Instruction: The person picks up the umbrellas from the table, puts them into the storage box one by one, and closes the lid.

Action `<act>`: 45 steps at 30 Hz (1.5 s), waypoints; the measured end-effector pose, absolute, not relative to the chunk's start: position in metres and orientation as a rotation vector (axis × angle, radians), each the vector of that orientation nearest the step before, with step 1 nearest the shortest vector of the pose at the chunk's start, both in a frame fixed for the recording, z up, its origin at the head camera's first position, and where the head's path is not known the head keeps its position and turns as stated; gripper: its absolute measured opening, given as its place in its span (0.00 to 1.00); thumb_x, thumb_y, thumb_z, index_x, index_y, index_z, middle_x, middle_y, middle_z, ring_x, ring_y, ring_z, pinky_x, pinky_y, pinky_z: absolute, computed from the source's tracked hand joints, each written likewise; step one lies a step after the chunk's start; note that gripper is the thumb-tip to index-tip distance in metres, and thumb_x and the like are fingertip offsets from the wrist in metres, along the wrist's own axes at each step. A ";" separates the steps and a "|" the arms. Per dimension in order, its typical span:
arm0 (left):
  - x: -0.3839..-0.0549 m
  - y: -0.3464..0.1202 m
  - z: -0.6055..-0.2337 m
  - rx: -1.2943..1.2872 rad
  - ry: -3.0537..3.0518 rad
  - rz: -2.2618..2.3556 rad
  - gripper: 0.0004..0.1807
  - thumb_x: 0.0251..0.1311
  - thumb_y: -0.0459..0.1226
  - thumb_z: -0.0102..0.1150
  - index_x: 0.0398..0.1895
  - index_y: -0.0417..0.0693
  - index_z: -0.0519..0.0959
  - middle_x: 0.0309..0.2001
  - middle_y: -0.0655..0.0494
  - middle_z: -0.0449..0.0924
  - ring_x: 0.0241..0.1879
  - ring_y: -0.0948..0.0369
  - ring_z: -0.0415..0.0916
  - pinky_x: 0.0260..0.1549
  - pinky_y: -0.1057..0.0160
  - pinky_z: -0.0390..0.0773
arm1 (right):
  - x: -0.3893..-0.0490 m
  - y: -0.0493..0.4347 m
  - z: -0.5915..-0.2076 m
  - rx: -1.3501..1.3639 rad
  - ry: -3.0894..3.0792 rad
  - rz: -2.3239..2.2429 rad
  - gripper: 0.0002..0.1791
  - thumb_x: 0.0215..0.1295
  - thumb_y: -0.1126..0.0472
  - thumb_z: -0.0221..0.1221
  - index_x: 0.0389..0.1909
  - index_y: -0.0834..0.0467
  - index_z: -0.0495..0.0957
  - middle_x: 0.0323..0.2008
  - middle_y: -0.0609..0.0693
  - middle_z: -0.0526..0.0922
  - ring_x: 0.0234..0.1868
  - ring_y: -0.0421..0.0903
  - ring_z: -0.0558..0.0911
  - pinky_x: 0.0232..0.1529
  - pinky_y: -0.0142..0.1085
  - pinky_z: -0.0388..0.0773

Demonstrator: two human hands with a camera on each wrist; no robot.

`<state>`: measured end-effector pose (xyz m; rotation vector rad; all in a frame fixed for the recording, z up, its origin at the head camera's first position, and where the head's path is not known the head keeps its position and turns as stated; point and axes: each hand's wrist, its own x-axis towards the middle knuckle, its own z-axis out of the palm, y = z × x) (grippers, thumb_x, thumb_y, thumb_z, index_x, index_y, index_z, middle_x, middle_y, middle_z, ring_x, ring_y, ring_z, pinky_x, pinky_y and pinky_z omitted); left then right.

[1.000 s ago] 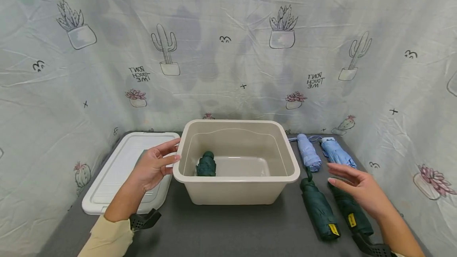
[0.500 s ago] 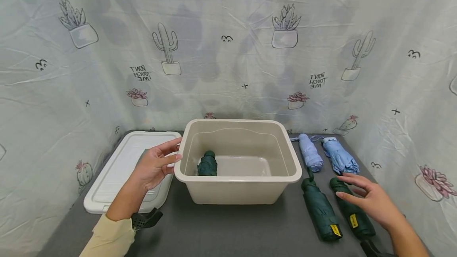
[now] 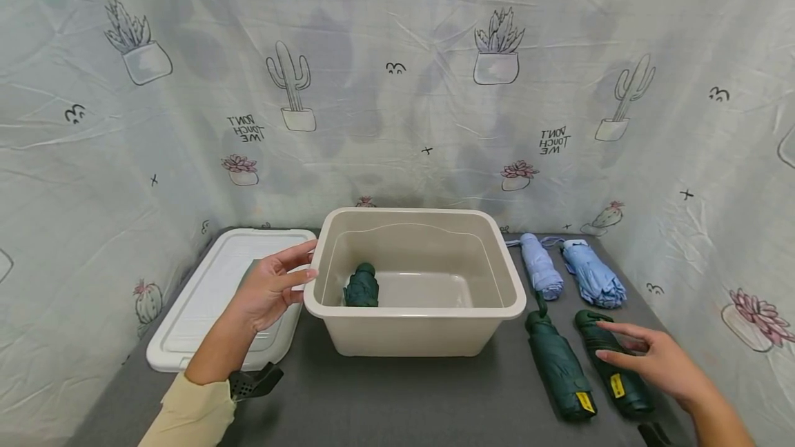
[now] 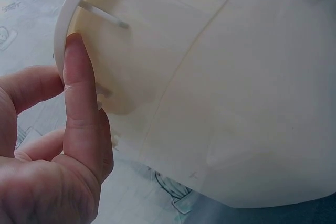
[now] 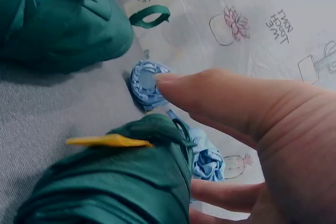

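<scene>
A beige plastic box (image 3: 410, 333) stands in the middle of the table, with one folded dark green umbrella (image 3: 361, 287) inside at its left. My left hand (image 3: 268, 290) holds the left rim of this box between thumb and fingers, seen closely in the left wrist view. Two more folded green umbrellas lie to the right: the nearer-to-box umbrella (image 3: 560, 368) and the outer umbrella (image 3: 624, 381). Over the outer one hovers my right hand (image 3: 661, 359), thumb and fingers spread. In the right wrist view the thumb is apart from that green umbrella (image 5: 115, 182), with other fingers partly hidden behind it.
Two folded light blue umbrellas, a left one (image 3: 540, 266) and a right one (image 3: 593, 273), lie behind the green ones. A white lid (image 3: 205, 295) lies left of the box, under my left forearm. A patterned curtain (image 3: 385, 109) hangs behind the grey table (image 3: 397, 402).
My right hand has moved down and to the right, from above the blue umbrella to the outer green umbrella. The left hand keeps its place on the rim.
</scene>
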<state>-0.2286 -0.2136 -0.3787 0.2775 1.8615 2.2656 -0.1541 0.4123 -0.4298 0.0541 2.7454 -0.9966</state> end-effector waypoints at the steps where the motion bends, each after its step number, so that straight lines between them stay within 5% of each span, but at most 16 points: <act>1: -0.228 -0.214 -0.379 0.278 1.858 2.267 0.35 0.68 0.28 0.62 0.77 0.36 0.62 0.54 0.51 0.77 0.46 0.60 0.87 0.41 0.58 0.89 | -0.155 0.414 -0.430 0.051 2.721 -0.997 0.40 0.68 0.45 0.65 0.74 0.63 0.67 0.72 0.76 0.62 0.62 0.79 0.73 0.49 0.60 0.84; 13: -0.228 -0.214 -0.378 0.275 1.875 2.258 0.35 0.68 0.29 0.62 0.77 0.36 0.62 0.53 0.51 0.77 0.46 0.60 0.87 0.40 0.58 0.89 | -0.159 0.422 -0.434 -0.027 2.604 -1.047 0.37 0.70 0.48 0.64 0.74 0.63 0.68 0.74 0.76 0.59 0.68 0.79 0.66 0.54 0.62 0.80; 22: -0.228 -0.214 -0.379 0.274 1.890 2.247 0.36 0.68 0.29 0.62 0.77 0.36 0.61 0.53 0.52 0.77 0.46 0.60 0.87 0.40 0.59 0.89 | -0.164 0.428 -0.433 0.063 2.421 -1.174 0.34 0.71 0.52 0.64 0.73 0.61 0.68 0.75 0.78 0.53 0.66 0.78 0.66 0.42 0.42 0.79; 27: -0.229 -0.214 -0.381 0.266 1.888 2.246 0.36 0.68 0.29 0.62 0.78 0.36 0.61 0.53 0.52 0.76 0.45 0.61 0.86 0.40 0.59 0.89 | -0.167 0.427 -0.431 0.047 2.404 -1.149 0.34 0.70 0.53 0.64 0.73 0.61 0.69 0.76 0.78 0.50 0.70 0.82 0.58 0.47 0.51 0.81; 34: -0.229 -0.215 -0.382 0.266 1.888 2.248 0.36 0.67 0.30 0.63 0.77 0.37 0.62 0.53 0.52 0.77 0.46 0.61 0.86 0.40 0.59 0.89 | -0.171 0.423 -0.430 0.006 2.459 -1.071 0.35 0.68 0.52 0.66 0.72 0.60 0.70 0.75 0.78 0.54 0.67 0.80 0.63 0.42 0.41 0.78; 45: -0.229 -0.214 -0.382 0.270 1.869 2.260 0.37 0.67 0.29 0.63 0.78 0.37 0.61 0.54 0.52 0.77 0.47 0.60 0.87 0.41 0.58 0.88 | -0.175 0.428 -0.431 -0.004 2.449 -1.061 0.35 0.65 0.53 0.68 0.70 0.61 0.72 0.74 0.79 0.54 0.67 0.81 0.62 0.48 0.49 0.80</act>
